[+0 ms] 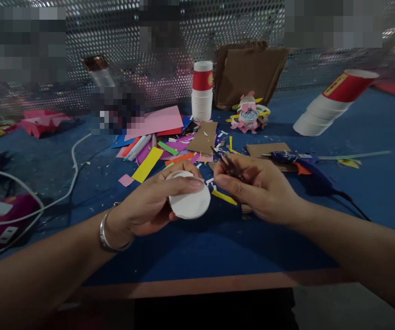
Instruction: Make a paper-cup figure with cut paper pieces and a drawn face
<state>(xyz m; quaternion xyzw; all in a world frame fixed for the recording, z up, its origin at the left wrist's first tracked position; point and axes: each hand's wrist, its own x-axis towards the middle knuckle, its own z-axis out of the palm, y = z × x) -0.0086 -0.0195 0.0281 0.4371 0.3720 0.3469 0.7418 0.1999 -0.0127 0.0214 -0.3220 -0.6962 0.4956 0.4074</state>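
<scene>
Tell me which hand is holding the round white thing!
The left hand, with the silver bracelet on its wrist, holds the round white piece. The right hand, with no bracelet, grips a dark thing, perhaps scissors, instead.

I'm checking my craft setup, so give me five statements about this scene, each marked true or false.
1. The left hand holds a white round piece. True.
2. The right hand holds the glue gun. False: the right hand holds a dark object; the glue gun lies farther right.
3. An upright cup stack stands left of the large brown cardboard. True.
4. The bracelet is on the right wrist. False: the bracelet is on the left wrist.
5. The large pink sheet lies left of that stack. True.
</scene>
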